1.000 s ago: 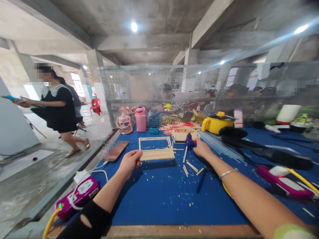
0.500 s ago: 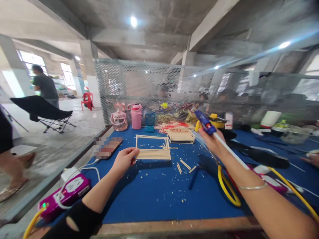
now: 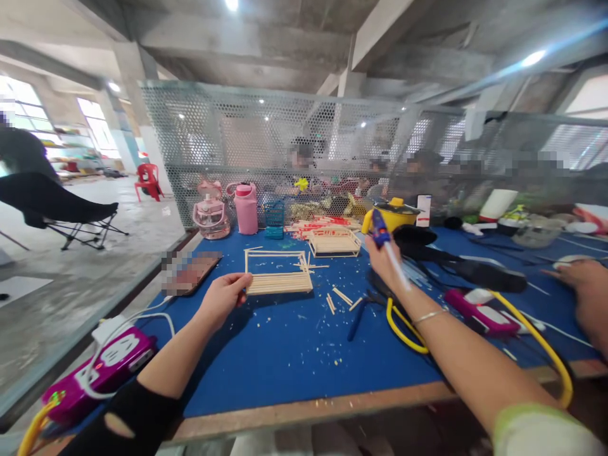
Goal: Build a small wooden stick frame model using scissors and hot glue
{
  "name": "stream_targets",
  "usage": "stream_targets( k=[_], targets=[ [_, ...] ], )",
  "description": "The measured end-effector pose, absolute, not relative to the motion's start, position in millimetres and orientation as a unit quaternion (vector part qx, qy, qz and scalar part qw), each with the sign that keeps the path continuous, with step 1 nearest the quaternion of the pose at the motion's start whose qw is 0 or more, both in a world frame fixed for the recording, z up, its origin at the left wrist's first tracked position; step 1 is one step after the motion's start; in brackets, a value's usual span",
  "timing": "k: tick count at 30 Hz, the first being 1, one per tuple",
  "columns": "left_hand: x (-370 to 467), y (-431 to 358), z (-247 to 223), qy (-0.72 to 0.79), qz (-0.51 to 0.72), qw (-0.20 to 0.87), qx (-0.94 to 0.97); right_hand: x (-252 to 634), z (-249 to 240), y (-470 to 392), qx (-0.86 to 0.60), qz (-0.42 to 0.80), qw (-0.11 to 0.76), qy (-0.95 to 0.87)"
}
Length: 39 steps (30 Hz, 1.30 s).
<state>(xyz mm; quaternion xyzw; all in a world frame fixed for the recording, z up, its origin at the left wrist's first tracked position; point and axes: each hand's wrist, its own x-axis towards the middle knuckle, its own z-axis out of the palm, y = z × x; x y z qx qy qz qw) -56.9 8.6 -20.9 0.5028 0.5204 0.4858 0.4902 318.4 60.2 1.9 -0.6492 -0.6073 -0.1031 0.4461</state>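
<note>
My left hand (image 3: pixel 228 296) pinches the left end of a small frame of pale wooden sticks (image 3: pixel 280 283), with a slatted front part and an open rectangle behind it. My right hand (image 3: pixel 386 261) is wrapped round a blue glue gun (image 3: pixel 380 229), raised over the right side of the blue table; a whitish glue stick juts from its rear along my wrist. Behind the frame stands a finished-looking tray of sticks (image 3: pixel 335 244). Short loose sticks (image 3: pixel 342 296) lie right of the frame, near dark-handled pliers (image 3: pixel 356 318).
A phone (image 3: pixel 202 272) and a purple power strip (image 3: pixel 107 367) are on the left. Pink bottles (image 3: pixel 246 210), red-tipped sticks (image 3: pixel 323 225) and a yellow pot (image 3: pixel 394 215) line the mesh divider. Another person's hand (image 3: pixel 577 278) is at far right, beyond a second power strip (image 3: pixel 484 313).
The view has shifted, moving the table contents left and up in the picture. My right hand has turned the glue gun more upright. My left hand still holds the stick frame.
</note>
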Motion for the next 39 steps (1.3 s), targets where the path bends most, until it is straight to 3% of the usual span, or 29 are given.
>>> stream_targets(
  k=[7,14,21,32,39],
  targets=[
    [-64.6,10.5,-20.0,0.541,0.504,0.466,0.486,271.2,-5.7,73.9,-0.657,-0.102,0.197,-0.72],
    [-61.9,8.9,-14.0,0.541,0.508,0.458,0.489,283.1,20.1,67.4,-0.697,-0.089,0.102,-0.704],
    [-61.0,6.4,-12.7,0.534,0.511,0.463,0.49,324.2,26.4,-32.9,-0.73,0.022,0.018,-0.682],
    [-62.2,5.8,-12.7,0.52,0.53,0.466,0.481,339.2,4.8,-68.8,-0.788,0.043,0.077,-0.609],
    [-65.9,8.9,-12.6,0.488,0.603,0.457,0.435,344.3,22.1,-80.4,-0.804,0.09,0.149,-0.568]
  ],
)
